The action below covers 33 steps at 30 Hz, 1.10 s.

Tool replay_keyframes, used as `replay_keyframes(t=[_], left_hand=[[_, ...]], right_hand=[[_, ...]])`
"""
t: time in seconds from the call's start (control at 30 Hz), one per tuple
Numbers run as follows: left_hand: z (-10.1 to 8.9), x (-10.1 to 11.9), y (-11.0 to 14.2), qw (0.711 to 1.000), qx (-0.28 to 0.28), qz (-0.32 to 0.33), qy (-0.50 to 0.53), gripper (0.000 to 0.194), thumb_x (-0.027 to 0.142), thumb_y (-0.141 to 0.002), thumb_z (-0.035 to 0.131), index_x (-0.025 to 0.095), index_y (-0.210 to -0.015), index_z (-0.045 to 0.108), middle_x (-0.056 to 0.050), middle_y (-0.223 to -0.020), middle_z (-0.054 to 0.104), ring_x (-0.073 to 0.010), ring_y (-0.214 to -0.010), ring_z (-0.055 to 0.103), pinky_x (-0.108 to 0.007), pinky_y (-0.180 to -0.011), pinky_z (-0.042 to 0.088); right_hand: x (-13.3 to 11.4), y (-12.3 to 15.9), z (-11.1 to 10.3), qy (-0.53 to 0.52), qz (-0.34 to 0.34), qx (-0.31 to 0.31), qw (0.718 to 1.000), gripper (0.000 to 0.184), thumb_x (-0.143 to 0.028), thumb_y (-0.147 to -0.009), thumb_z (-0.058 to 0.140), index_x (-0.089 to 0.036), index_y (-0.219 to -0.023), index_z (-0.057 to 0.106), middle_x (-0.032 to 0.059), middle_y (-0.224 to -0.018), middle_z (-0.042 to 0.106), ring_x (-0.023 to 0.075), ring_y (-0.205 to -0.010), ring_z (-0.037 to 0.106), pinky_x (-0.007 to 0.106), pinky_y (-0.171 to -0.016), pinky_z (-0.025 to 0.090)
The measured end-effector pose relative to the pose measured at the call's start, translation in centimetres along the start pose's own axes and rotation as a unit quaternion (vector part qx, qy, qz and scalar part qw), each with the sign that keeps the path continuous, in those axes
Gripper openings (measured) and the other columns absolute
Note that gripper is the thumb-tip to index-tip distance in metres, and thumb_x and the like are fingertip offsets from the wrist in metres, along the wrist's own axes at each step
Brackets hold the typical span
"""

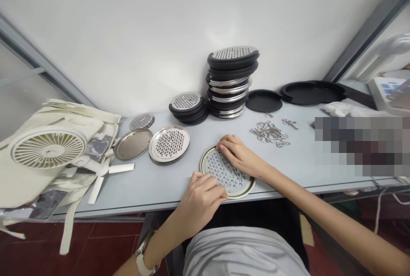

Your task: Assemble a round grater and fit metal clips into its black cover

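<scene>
Perforated steel grater disc (226, 171) lies flat near the front edge of the tabletop (144, 192), with my left grip (200, 201) and right grip (240, 154) resting on it, fingers together, though I cannot tell whether either pinches its rim.

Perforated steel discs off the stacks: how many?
3: one disc under the left hand and right hand, another disc left of it, a smaller disc farther left. Some may be hidden.

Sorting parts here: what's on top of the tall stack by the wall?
A perforated metal plate in a black rim tops it. Below, black rims and steel rings show; their centres are covered.
</scene>
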<state>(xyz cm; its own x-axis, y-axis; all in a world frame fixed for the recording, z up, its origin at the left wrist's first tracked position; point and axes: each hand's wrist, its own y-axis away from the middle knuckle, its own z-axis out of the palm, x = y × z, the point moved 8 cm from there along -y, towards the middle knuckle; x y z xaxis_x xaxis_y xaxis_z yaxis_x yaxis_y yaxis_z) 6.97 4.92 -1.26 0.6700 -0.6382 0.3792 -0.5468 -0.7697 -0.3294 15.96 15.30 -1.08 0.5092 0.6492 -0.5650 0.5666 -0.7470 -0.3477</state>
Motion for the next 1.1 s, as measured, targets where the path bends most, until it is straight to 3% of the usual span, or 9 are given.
replay_keyframes(t=[0.33,0.4,0.47,0.53,0.6,0.67,0.8,0.97,1.1], left_hand=[[-0.4,0.0,0.0,1.0,-0.004,-0.013,0.006,0.014,0.023,-0.093,0.048,0.02,-0.084,0.058,0.001,-0.083,0.059,-0.0113,-0.083,0.051,-0.031,-0.085,0.028],[-1.1,-0.2,-0.1,1.0,0.008,-0.022,0.009,0.007,0.026,-0.089,0.054,0.021,-0.092,0.059,0.0,-0.092,0.06,-0.0129,-0.09,0.053,-0.032,-0.087,0.029],[-2.2,-0.8,-0.1,0.999,0.021,-0.032,0.003,0.017,0.033,-0.085,0.059,0.022,-0.098,0.058,-0.001,-0.097,0.061,-0.0147,-0.093,0.054,-0.032,-0.088,0.03],[-3.9,-2.2,-0.2,0.996,0.056,-0.059,-0.032,0.013,0.03,-0.09,0.053,0.023,-0.099,0.058,-0.001,-0.096,0.062,-0.0155,-0.094,0.055,-0.033,-0.089,0.031],[-6.3,-4.1,-0.1,0.984,0.121,-0.096,-0.094,0.012,0.025,-0.091,0.048,0.021,-0.096,0.058,-0.003,-0.095,0.062,-0.0168,-0.094,0.055,-0.034,-0.089,0.032],[-7.8,-6.1,-0.1,0.972,0.141,-0.128,-0.138,0.013,0.027,-0.09,0.051,0.02,-0.097,0.058,-0.004,-0.096,0.061,-0.0182,-0.092,0.055,-0.035,-0.087,0.034],[-8.2,-8.7,-0.6,0.973,0.085,-0.151,-0.153,0.011,0.028,-0.089,0.05,0.02,-0.087,0.058,-0.002,-0.092,0.061,-0.0177,-0.085,0.055,-0.033,-0.082,0.037],[-7.8,-8.6,-0.9,0.971,0.064,-0.142,-0.183,0.015,0.025,-0.091,0.045,0.019,-0.085,0.058,-0.002,-0.09,0.062,-0.0184,-0.083,0.054,-0.034,-0.08,0.036],[-9.2,-8.1,-1.2,0.949,0.122,-0.124,-0.262,0.015,0.024,-0.091,0.045,0.018,-0.085,0.058,-0.004,-0.087,0.062,-0.0205,-0.085,0.054,-0.034,-0.078,0.035]], right_hand=[[0.5,1.3,-1.5,0.037,0.012,0.096,0.995,0.02,-0.025,-0.097,0.036,-0.019,-0.098,0.054,0.0095,-0.099,0.052,0.0231,-0.097,0.05,0.041,-0.092,0.04],[0.9,1.7,-2.3,0.048,0.035,0.136,0.989,0.02,-0.025,-0.097,0.035,-0.019,-0.096,0.054,0.0094,-0.098,0.051,0.023,-0.096,0.05,0.041,-0.092,0.04],[1.3,2.0,-3.0,0.054,0.055,0.165,0.983,0.02,-0.025,-0.097,0.035,-0.019,-0.093,0.054,0.0091,-0.097,0.051,0.0231,-0.094,0.05,0.041,-0.09,0.041],[1.5,2.1,-3.3,0.056,0.066,0.175,0.981,0.021,-0.025,-0.097,0.035,-0.019,-0.091,0.054,0.0086,-0.094,0.051,0.0233,-0.093,0.051,0.041,-0.089,0.041],[1.5,2.1,-3.3,0.052,0.068,0.173,0.981,0.021,-0.026,-0.096,0.035,-0.02,-0.089,0.054,0.0083,-0.094,0.051,0.0232,-0.092,0.051,0.041,-0.088,0.042],[1.5,2.1,-3.2,0.048,0.064,0.168,0.983,0.021,-0.025,-0.096,0.036,-0.02,-0.089,0.054,0.0084,-0.094,0.051,0.023,-0.092,0.051,0.04,-0.088,0.042],[1.1,2.3,-3.1,0.045,0.052,0.16,0.985,0.016,-0.026,-0.094,0.039,-0.02,-0.091,0.054,0.0085,-0.096,0.052,0.0226,-0.093,0.052,0.039,-0.09,0.042],[0.4,3.1,-2.5,0.061,0.023,0.104,0.992,0.016,-0.025,-0.095,0.039,-0.02,-0.099,0.054,0.0094,-0.099,0.053,0.0223,-0.096,0.05,0.039,-0.091,0.042],[0.7,3.5,-2.1,0.118,0.035,0.092,0.988,0.024,-0.025,-0.097,0.035,-0.019,-0.104,0.057,0.0121,-0.112,0.053,0.0251,-0.104,0.047,0.044,-0.093,0.039]])
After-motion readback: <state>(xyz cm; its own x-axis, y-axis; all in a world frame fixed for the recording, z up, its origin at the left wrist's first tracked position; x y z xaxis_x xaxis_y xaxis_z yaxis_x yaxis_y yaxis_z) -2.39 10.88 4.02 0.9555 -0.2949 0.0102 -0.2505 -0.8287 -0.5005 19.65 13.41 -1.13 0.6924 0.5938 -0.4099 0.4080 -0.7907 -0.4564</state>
